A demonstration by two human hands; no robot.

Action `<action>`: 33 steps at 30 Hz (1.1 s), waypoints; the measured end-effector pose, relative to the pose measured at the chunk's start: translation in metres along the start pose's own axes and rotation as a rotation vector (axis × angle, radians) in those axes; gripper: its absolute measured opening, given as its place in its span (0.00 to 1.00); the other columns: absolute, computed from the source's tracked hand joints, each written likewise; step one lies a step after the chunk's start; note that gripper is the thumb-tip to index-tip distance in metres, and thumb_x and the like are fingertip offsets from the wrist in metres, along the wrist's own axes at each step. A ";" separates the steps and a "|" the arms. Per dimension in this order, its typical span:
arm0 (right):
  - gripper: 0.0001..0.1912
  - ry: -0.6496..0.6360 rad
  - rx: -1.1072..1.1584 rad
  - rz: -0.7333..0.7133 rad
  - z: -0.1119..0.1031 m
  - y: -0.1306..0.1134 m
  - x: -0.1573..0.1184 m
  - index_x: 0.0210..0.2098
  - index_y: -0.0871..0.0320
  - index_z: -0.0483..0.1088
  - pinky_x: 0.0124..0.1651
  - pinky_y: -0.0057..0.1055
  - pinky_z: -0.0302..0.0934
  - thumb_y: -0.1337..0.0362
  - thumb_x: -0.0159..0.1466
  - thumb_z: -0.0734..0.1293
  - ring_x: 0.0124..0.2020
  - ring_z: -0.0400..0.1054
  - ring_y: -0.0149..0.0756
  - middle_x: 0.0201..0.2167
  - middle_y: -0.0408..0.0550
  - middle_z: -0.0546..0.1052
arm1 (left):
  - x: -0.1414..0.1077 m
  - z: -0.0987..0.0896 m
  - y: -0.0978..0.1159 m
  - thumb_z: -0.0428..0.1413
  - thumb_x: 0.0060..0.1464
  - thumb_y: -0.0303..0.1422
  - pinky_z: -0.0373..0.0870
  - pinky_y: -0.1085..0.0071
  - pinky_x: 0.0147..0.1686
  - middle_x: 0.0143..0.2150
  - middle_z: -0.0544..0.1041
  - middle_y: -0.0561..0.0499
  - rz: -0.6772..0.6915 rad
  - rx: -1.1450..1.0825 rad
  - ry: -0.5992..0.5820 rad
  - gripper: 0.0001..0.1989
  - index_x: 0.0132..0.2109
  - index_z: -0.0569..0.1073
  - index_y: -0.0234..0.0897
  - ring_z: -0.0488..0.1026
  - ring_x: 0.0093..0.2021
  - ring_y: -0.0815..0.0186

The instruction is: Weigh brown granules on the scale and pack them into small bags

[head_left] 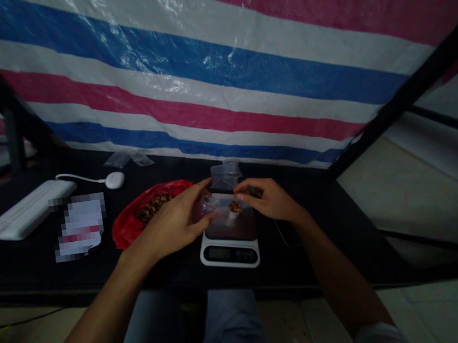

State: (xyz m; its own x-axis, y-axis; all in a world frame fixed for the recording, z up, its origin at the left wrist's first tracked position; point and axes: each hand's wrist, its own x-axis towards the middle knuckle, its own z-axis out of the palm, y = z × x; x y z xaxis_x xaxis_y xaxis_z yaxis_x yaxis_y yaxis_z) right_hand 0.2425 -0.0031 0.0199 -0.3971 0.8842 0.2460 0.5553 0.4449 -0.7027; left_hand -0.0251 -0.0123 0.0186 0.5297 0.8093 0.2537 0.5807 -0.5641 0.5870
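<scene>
I held my left hand [176, 218] open beside a clear bag [209, 204], my right hand [273, 199] curled at the small cup's [234, 209] one o'clock, its grip impossible to tell.

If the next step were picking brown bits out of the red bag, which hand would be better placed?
Left, I'd say: the left hand is right beside the red bag and its brown bits. The right hand is at the scale's far side, so it would reach across.
</scene>
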 end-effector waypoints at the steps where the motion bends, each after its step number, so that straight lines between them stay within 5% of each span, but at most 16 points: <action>1: 0.11 -0.018 -0.023 -0.005 -0.001 0.001 -0.002 0.45 0.59 0.78 0.42 0.32 0.64 0.63 0.65 0.70 0.41 0.74 0.38 0.42 0.50 0.82 | 0.001 0.000 0.001 0.56 0.62 0.41 0.69 0.58 0.62 0.64 0.75 0.41 0.007 0.043 -0.004 0.36 0.73 0.58 0.36 0.74 0.61 0.52; 4: 0.22 -0.121 -0.055 -0.033 -0.003 0.006 -0.007 0.51 0.59 0.76 0.49 0.36 0.65 0.59 0.58 0.77 0.46 0.73 0.41 0.48 0.53 0.80 | 0.005 0.003 0.002 0.57 0.61 0.40 0.69 0.57 0.63 0.65 0.74 0.41 0.029 0.146 -0.029 0.37 0.73 0.58 0.36 0.73 0.62 0.51; 7: 0.21 -0.179 -0.051 -0.047 0.001 0.010 -0.008 0.48 0.58 0.76 0.53 0.39 0.64 0.60 0.57 0.78 0.49 0.73 0.42 0.47 0.53 0.80 | 0.008 0.010 -0.001 0.56 0.60 0.40 0.68 0.55 0.64 0.68 0.70 0.40 0.048 0.170 -0.055 0.37 0.73 0.59 0.34 0.71 0.65 0.50; 14: 0.16 -0.115 -0.043 -0.052 0.002 0.001 -0.008 0.48 0.59 0.75 0.48 0.36 0.66 0.64 0.61 0.74 0.44 0.74 0.38 0.45 0.50 0.81 | 0.008 0.024 0.001 0.57 0.60 0.37 0.70 0.57 0.63 0.67 0.72 0.40 0.049 0.059 -0.051 0.37 0.73 0.58 0.36 0.73 0.63 0.52; 21: 0.17 -0.066 -0.118 -0.195 -0.003 -0.010 -0.011 0.50 0.57 0.76 0.54 0.38 0.66 0.67 0.61 0.73 0.50 0.73 0.40 0.48 0.51 0.78 | 0.008 0.042 0.006 0.59 0.59 0.36 0.68 0.59 0.64 0.66 0.72 0.39 0.093 -0.132 0.047 0.38 0.72 0.57 0.34 0.73 0.63 0.54; 33: 0.14 -0.340 -0.371 -0.384 -0.043 -0.077 0.030 0.48 0.57 0.77 0.55 0.39 0.66 0.68 0.63 0.74 0.50 0.73 0.42 0.48 0.52 0.79 | 0.001 0.033 0.011 0.61 0.57 0.39 0.70 0.57 0.62 0.63 0.75 0.40 0.072 -0.281 0.237 0.40 0.72 0.56 0.37 0.74 0.62 0.52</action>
State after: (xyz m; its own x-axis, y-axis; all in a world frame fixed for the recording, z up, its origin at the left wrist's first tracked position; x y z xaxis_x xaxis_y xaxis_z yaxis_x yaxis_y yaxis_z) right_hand 0.2189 -0.0045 0.1106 -0.7947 0.5839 0.1662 0.5189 0.7954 -0.3131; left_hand 0.0027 -0.0230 0.0003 0.3863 0.8030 0.4537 0.3373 -0.5808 0.7409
